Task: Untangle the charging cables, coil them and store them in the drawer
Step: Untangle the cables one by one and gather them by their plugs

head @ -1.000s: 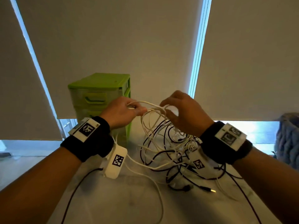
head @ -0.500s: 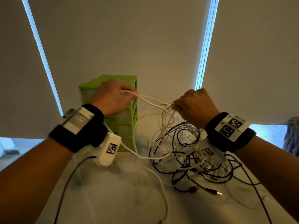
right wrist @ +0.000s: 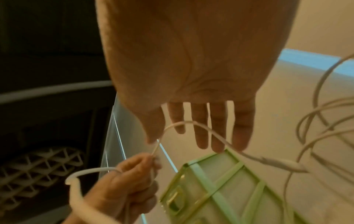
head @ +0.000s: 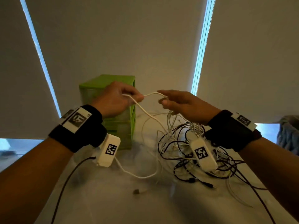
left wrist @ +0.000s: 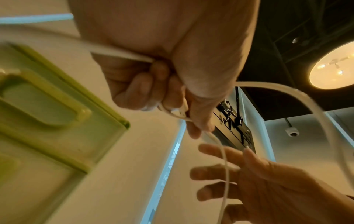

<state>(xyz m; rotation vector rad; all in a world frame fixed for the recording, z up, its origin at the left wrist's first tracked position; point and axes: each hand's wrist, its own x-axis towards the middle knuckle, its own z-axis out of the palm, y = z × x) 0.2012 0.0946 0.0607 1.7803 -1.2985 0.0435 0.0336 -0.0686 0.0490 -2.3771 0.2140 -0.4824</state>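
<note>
My left hand (head: pixel 113 101) is raised in front of the green drawer unit (head: pixel 106 83) and grips a white cable (head: pixel 152 94). The left wrist view shows the left hand's fingers (left wrist: pixel 153 84) curled round the cable (left wrist: pixel 224 151) and its plug. The cable arches in a short slack loop to my right hand (head: pixel 182 102), whose straight fingers are spread. In the right wrist view the cable (right wrist: pixel 210 130) passes just under the right hand's fingers (right wrist: pixel 201 121), ungripped. Below the right hand, a tangle of black and white cables (head: pixel 186 143) lies on the table.
The drawer unit's drawers (left wrist: pixel 47 106) look shut. A loose plug end (head: pixel 137 191) lies on the pale table (head: pixel 113 210) near me. A grey knitted thing (head: pixel 289 135) sits at the far right. Roller blinds hang close behind the table.
My right hand has let go of the white cable and straightened its fingers. The stretch pulled tight between my hands now hangs in a slack arch.
</note>
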